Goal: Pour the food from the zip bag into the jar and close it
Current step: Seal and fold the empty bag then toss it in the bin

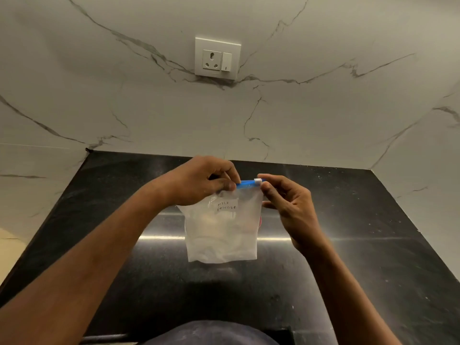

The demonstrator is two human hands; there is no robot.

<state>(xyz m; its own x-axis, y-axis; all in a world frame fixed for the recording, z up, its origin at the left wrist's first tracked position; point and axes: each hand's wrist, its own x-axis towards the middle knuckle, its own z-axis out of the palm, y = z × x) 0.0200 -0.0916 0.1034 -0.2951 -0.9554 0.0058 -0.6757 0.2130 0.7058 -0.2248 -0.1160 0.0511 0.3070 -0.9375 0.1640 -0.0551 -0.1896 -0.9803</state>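
Note:
A clear zip bag (pixel 221 235) with a blue zip strip and a white slider hangs above the black counter (pixel 373 245). A white label on it reads "milk powder", and pale powder fills its lower part. My left hand (pixel 199 181) pinches the bag's top left corner at the zip. My right hand (pixel 286 197) holds the top right end, fingertips at the white slider (pixel 257 180). A small red edge (pixel 260 222) shows behind the bag's right side; what it belongs to is hidden. No jar is plainly visible.
The counter sits in a marble-walled niche, with walls at the back, left and right. A white socket and switch plate (pixel 217 58) is on the back wall. A dark rounded shape (pixel 211 333) lies at the bottom centre.

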